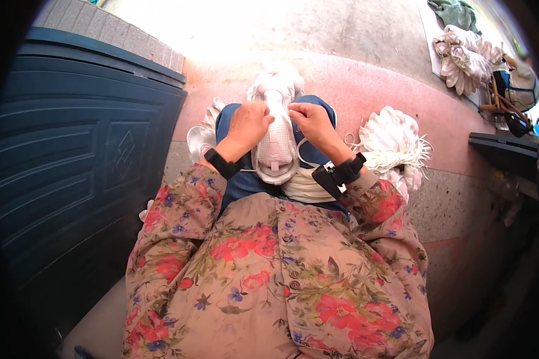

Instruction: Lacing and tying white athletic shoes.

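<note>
A white and pale pink shoe upper (273,140) lies across my lap between my knees, its mesh part in the middle and its rounded end toward me. My left hand (250,124) is closed in a pinch at the upper's left edge. At its right edge my right hand (313,122) pinches too, thumb and forefinger together. What the fingertips hold is too small to make out. A thin white lace (302,157) loops out beside the upper, below my right hand. Both wrists carry black bands.
White uppers (389,134) with loose laces are piled right of my knees, and more pale pieces (202,137) lie at my left knee. A dark blue panelled door (72,155) stands at left. Another heap of uppers (464,57) lies far right, near a bag (521,87).
</note>
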A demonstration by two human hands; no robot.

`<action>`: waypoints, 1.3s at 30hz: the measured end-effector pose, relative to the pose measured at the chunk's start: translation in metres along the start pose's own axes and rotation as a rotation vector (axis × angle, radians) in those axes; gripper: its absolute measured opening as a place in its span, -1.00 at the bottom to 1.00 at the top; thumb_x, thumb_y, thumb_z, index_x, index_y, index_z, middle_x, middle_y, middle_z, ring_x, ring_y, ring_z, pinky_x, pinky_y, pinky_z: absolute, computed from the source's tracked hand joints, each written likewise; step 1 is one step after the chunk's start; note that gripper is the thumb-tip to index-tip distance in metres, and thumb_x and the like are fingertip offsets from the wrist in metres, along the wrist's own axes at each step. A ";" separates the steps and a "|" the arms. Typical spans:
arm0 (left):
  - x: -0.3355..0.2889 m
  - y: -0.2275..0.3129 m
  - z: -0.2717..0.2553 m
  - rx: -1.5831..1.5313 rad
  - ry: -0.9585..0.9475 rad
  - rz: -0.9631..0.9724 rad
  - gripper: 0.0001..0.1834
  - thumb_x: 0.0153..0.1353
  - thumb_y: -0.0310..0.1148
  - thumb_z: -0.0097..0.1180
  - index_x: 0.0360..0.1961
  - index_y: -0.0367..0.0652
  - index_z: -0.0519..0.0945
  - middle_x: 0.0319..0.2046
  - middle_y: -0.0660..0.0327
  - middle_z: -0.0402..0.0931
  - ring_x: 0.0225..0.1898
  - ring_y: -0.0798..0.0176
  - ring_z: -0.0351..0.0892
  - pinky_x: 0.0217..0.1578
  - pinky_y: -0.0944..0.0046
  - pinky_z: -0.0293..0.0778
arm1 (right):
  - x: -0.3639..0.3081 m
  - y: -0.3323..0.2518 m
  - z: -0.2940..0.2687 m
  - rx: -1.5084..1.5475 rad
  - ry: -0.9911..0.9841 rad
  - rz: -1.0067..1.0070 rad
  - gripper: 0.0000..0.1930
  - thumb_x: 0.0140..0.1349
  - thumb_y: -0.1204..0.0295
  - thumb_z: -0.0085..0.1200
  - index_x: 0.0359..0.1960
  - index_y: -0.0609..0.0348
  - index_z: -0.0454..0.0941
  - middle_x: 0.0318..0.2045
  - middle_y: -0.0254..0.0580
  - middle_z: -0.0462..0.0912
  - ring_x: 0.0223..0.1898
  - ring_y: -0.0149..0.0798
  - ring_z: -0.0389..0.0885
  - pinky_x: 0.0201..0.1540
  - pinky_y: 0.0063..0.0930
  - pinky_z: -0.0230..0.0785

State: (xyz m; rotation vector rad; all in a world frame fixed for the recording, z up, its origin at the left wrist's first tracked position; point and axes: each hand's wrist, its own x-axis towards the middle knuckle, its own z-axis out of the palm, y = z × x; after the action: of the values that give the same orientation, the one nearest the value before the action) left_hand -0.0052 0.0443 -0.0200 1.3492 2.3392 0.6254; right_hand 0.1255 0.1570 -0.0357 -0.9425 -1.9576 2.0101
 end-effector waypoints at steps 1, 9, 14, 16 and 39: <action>0.000 0.001 -0.001 0.000 -0.002 -0.002 -0.81 -0.12 -0.35 0.18 -0.56 -0.27 0.53 -0.56 0.00 0.49 -0.48 0.00 0.50 -0.44 0.17 0.40 | 0.000 -0.001 0.000 -0.097 -0.021 0.002 -0.79 0.13 0.43 -0.03 -0.28 0.34 0.52 -0.56 -0.39 0.50 -0.60 -0.54 0.37 -0.53 -0.67 0.22; -0.008 0.000 0.004 -0.066 0.120 0.032 -0.83 -0.11 -0.34 0.15 -0.60 -0.24 0.56 -0.58 0.01 0.49 -0.47 -0.01 0.50 -0.43 0.13 0.40 | -0.004 0.001 0.004 -0.498 0.038 -0.175 -0.82 0.05 0.44 -0.05 -0.48 0.34 0.51 -0.49 0.14 0.52 -0.38 0.08 0.49 -0.31 -0.22 0.31; -0.006 0.002 -0.002 -0.142 0.068 -0.065 -0.83 -0.12 -0.33 0.16 -0.59 -0.24 0.58 -0.58 0.02 0.51 -0.49 0.03 0.52 -0.43 0.18 0.42 | -0.003 0.006 0.001 -0.618 -0.036 -0.208 -0.84 0.06 0.43 -0.07 -0.44 0.29 0.47 -0.46 0.10 0.50 -0.31 0.06 0.47 -0.26 -0.18 0.29; -0.007 0.003 -0.002 -0.134 0.069 -0.081 -0.82 -0.13 -0.32 0.16 -0.60 -0.24 0.59 -0.58 0.02 0.51 -0.50 0.05 0.53 -0.43 0.20 0.43 | -0.003 0.005 0.003 -0.596 0.017 -0.249 -0.84 0.07 0.43 -0.07 -0.45 0.28 0.47 -0.45 0.08 0.50 -0.32 0.06 0.47 -0.27 -0.18 0.29; -0.034 -0.006 -0.007 -0.315 0.153 0.000 -0.82 -0.06 -0.42 0.11 -0.42 -0.30 0.54 -0.46 0.00 0.49 -0.40 0.02 0.49 -0.40 0.20 0.40 | 0.000 -0.007 0.033 -0.594 0.033 -0.654 -0.78 -0.11 0.66 -0.12 -0.35 0.22 0.35 -0.44 0.02 0.45 -0.29 0.03 0.42 -0.27 -0.20 0.28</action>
State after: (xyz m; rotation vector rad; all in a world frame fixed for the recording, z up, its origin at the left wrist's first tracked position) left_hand 0.0035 0.0102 -0.0146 1.1937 2.2340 1.0801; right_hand 0.1050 0.1300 -0.0310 -0.3190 -2.4639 1.0767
